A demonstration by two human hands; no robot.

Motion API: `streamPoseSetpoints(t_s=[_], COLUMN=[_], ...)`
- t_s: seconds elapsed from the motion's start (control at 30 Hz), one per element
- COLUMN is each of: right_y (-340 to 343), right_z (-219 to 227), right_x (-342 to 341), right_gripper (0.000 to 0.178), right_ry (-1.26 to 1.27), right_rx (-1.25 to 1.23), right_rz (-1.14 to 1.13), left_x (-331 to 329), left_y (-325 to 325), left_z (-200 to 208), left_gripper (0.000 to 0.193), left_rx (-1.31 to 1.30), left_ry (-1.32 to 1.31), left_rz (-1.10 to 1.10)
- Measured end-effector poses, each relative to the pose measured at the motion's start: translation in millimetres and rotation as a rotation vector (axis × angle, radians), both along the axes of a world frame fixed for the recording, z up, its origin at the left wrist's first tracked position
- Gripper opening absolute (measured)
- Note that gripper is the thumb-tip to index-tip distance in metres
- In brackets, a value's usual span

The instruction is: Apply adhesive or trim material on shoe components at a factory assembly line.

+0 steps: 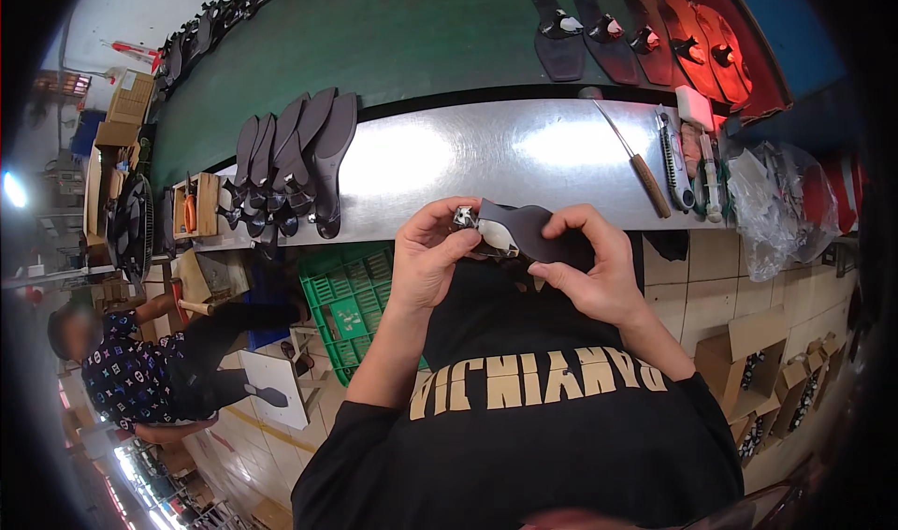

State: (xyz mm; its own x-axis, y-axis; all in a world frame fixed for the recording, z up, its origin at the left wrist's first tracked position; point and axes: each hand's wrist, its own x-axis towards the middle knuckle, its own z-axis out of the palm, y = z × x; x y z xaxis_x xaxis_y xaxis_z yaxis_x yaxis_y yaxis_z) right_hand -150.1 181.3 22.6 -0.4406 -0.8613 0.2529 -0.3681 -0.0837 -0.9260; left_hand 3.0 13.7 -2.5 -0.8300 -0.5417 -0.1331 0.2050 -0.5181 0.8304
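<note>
Over the near edge of the bench I hold a dark sandal in both hands. My left hand is closed on the end with the shiny black-and-white strap piece, thumb and fingers pinching there. A pale patch shows beside that thumb. My right hand grips the other end of the sole, fingers on top and thumb below. The sandal's underside is mostly hidden. To the left, several dark sandals lie overlapping on the metal bench top.
Behind the bench is a green belt, with sandals lined up under red light. A wooden-handled awl, a utility knife and a white block lie right. A green crate stands below; a co-worker is at left.
</note>
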Motion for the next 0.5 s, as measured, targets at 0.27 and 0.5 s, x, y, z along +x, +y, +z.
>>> streamPoseSetpoints(t_s=[0.27,0.5], right_y=[-1,2], right_z=[-9,-5], right_x=[8,9], right_gripper=[0.049,0.047], right_ry=[-0.058,-0.071], right_rx=[-0.087,-0.098], right_rz=[-0.034,-0.035], left_x=[0,-2], left_y=[3,4], left_z=[0,0], left_gripper=[0.032,0.032], left_rx=[-0.013,-0.054], left_ry=[0.057,0.064], left_rz=[-0.004,0.029])
